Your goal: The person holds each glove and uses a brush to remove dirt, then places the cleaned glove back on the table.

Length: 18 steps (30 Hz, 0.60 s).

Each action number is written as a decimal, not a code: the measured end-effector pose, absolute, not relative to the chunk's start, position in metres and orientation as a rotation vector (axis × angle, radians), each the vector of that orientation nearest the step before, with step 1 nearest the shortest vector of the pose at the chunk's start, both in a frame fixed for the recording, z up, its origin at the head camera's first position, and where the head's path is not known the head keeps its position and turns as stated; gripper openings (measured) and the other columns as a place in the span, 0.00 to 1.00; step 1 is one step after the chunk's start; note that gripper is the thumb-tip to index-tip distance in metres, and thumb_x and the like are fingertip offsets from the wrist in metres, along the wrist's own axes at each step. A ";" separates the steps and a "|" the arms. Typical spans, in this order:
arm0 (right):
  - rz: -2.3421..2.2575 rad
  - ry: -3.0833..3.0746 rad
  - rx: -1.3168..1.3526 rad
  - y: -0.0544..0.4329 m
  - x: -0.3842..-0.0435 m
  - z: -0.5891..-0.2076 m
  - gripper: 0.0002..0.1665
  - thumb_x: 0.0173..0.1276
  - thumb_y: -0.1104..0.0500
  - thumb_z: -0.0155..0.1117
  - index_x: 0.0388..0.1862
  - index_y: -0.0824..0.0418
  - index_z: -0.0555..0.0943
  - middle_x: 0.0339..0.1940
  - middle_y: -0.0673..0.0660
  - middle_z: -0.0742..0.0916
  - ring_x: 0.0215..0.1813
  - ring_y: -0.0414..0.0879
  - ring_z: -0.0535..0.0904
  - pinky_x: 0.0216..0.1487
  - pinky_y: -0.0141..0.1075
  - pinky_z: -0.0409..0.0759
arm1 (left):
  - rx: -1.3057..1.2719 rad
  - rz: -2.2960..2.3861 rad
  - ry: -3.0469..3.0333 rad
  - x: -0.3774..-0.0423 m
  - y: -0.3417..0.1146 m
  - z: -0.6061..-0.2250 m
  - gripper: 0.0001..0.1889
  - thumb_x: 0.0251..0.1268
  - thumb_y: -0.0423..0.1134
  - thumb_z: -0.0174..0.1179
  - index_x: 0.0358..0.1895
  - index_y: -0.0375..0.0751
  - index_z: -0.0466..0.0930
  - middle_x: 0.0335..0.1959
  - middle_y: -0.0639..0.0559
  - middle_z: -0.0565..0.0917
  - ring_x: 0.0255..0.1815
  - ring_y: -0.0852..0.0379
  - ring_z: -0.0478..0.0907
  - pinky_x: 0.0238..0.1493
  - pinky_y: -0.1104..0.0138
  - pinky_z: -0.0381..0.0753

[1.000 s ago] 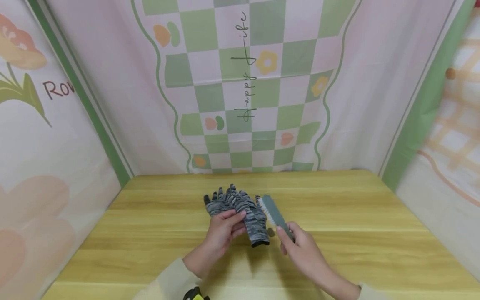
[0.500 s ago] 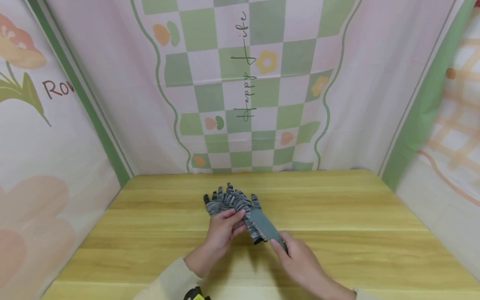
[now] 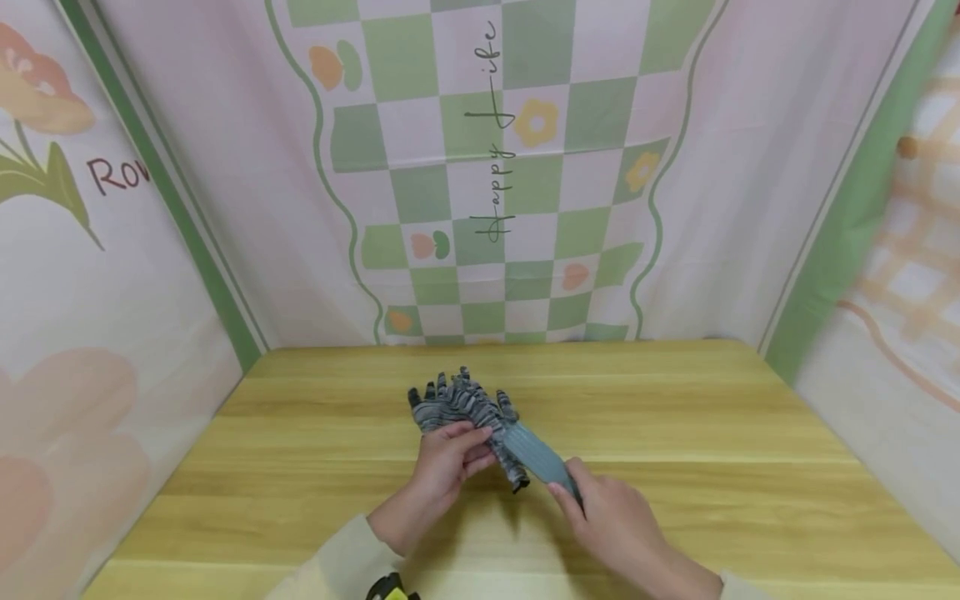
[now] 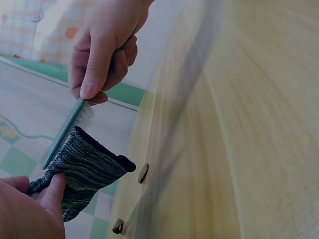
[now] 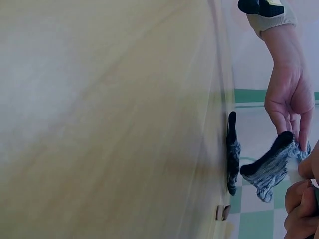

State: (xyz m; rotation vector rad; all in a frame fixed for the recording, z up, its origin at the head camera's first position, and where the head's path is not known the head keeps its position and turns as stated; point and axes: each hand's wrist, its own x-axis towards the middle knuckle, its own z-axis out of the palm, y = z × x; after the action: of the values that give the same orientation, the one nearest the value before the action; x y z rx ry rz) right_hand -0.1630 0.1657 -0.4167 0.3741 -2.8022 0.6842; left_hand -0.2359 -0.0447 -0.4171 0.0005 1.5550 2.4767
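Note:
My left hand pinches a grey-and-black striped knit glove between thumb and fingers, its dark cuff hanging toward me. My right hand grips the handle of a scrubbing brush with a grey-green back. White bristles face the glove's cuff part in the left wrist view, and the brush lies along the glove's right side. A second glove of the same kind lies flat on the table, beyond the held one; in the head view the two overlap.
Two small brown pieces, one nearer the cuff and another lower in the left wrist view, lie on the wood-grain table. A printed curtain stands behind the table's far edge. A black-and-yellow device is at my left wrist.
The brush came from beside the glove onto its right side, then tilted so more of its back faces up. The glove's cuff is folded narrower. My left hand has stayed in place.

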 end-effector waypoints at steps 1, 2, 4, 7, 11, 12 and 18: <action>0.692 -2.805 0.378 0.167 -0.163 -0.417 0.10 0.71 0.51 0.61 0.39 0.56 0.76 0.16 0.42 0.70 0.16 0.36 0.62 0.16 0.29 0.64 | -0.002 2.476 1.556 -0.236 -0.045 -0.417 0.05 0.64 0.25 0.59 0.31 0.37 0.78 0.29 0.47 0.84 0.29 0.57 0.84 0.41 0.64 0.86; 0.708 -2.812 0.378 0.167 -0.163 -0.418 0.10 0.71 0.51 0.61 0.40 0.57 0.76 0.16 0.42 0.70 0.16 0.36 0.61 0.16 0.29 0.64 | -0.002 2.478 1.558 -0.236 -0.045 -0.417 0.05 0.64 0.25 0.59 0.31 0.36 0.77 0.29 0.47 0.84 0.29 0.57 0.84 0.41 0.64 0.86; 0.745 -2.823 0.376 0.170 -0.164 -0.420 0.11 0.71 0.51 0.61 0.42 0.57 0.77 0.15 0.42 0.69 0.16 0.36 0.61 0.16 0.29 0.64 | -0.005 2.485 1.556 -0.236 -0.044 -0.418 0.05 0.64 0.25 0.59 0.31 0.37 0.76 0.29 0.47 0.83 0.29 0.57 0.83 0.42 0.63 0.86; 0.790 -2.837 0.363 0.173 -0.164 -0.422 0.11 0.72 0.50 0.61 0.44 0.56 0.78 0.15 0.42 0.68 0.16 0.36 0.61 0.17 0.29 0.64 | -0.007 2.493 1.554 -0.236 -0.044 -0.418 0.07 0.64 0.25 0.59 0.30 0.38 0.75 0.29 0.49 0.82 0.29 0.57 0.82 0.42 0.63 0.86; 0.806 -2.867 0.339 0.180 -0.164 -0.425 0.12 0.71 0.48 0.61 0.45 0.55 0.79 0.17 0.43 0.71 0.17 0.37 0.62 0.17 0.30 0.64 | 0.011 2.509 1.541 -0.234 -0.044 -0.415 0.07 0.64 0.25 0.59 0.30 0.39 0.75 0.28 0.50 0.81 0.28 0.58 0.82 0.41 0.65 0.86; 0.798 -2.888 0.326 0.182 -0.164 -0.425 0.12 0.71 0.49 0.61 0.45 0.55 0.79 0.17 0.44 0.71 0.17 0.38 0.63 0.17 0.30 0.65 | 0.018 2.514 1.538 -0.234 -0.044 -0.414 0.07 0.64 0.25 0.58 0.30 0.39 0.74 0.28 0.50 0.81 0.28 0.58 0.82 0.41 0.65 0.86; 0.825 -2.931 0.221 0.190 -0.167 -0.420 0.11 0.72 0.51 0.60 0.41 0.59 0.78 0.17 0.47 0.72 0.16 0.39 0.64 0.15 0.30 0.65 | 0.051 2.519 1.559 -0.235 -0.045 -0.412 0.08 0.64 0.25 0.59 0.28 0.39 0.74 0.27 0.50 0.81 0.28 0.59 0.81 0.39 0.67 0.86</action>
State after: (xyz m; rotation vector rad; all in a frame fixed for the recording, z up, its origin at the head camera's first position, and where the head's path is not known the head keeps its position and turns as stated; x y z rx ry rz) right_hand -0.1670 0.1897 -0.4199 0.2212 -2.9307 0.8249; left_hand -0.2353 -0.0447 -0.4122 0.0506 1.5590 2.5191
